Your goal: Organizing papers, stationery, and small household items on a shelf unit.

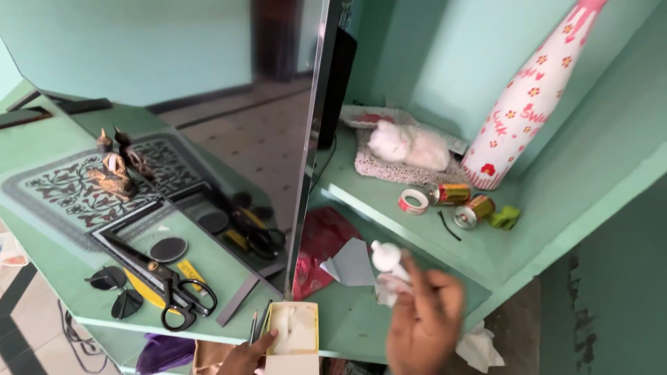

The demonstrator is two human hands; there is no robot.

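My right hand (424, 323) is raised at the lower middle, blurred, fingers closed around a small white bottle (386, 260) with crumpled white material. My left hand (246, 357) shows only at the bottom edge, thumb on the rim of a small open yellow box (295, 330) with white padding inside, held at the front edge of the green shelf (347, 326).
A mirror panel (208, 139) stands on the shelf. Black scissors (182, 295), sunglasses (114, 292) and a small bronze figurine (111, 170) lie left. A red bag (323, 243), grey paper, tape roll (413, 201), two small cans (462, 201), a white fluffy toy and a tall patterned bottle (528, 97) sit right.
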